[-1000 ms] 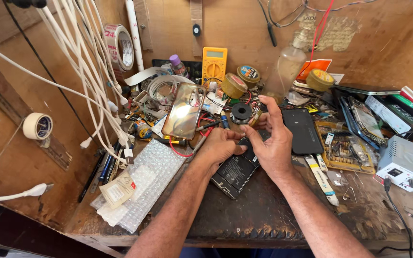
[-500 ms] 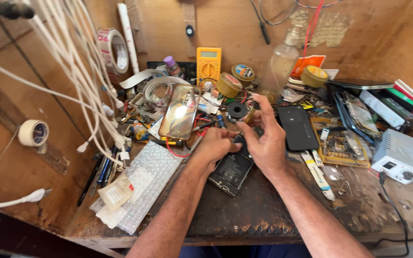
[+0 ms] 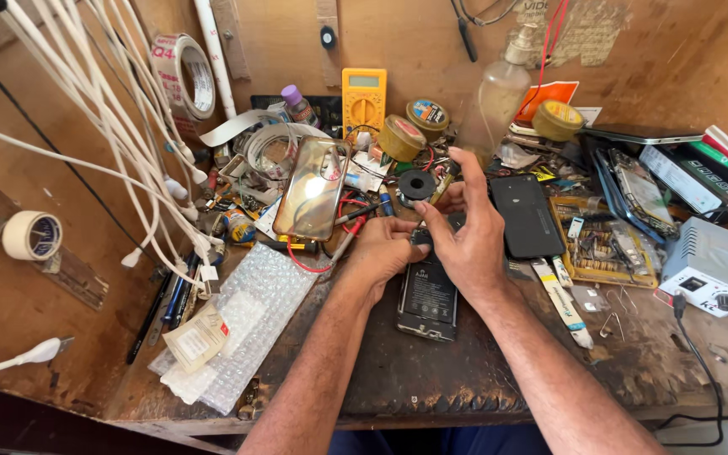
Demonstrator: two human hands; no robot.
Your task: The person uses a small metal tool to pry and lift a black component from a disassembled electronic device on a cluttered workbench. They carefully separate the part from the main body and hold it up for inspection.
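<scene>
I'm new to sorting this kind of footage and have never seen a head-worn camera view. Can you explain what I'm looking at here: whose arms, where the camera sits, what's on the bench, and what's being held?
There is no machine here. The camera sits on a person's head and looks down, so the two bare arms coming up from the bottom edge are that person's own. The left hand and right hand meet over an opened phone lying back-up on a worn wooden bench. Both touch its top end; whether the fingers pinch a small part is too hidden to tell. Around them lie a yellow multimeter, a gold-tinted phone, a black phone back, bubble wrap, hanging white cables and a grey power supply.
</scene>
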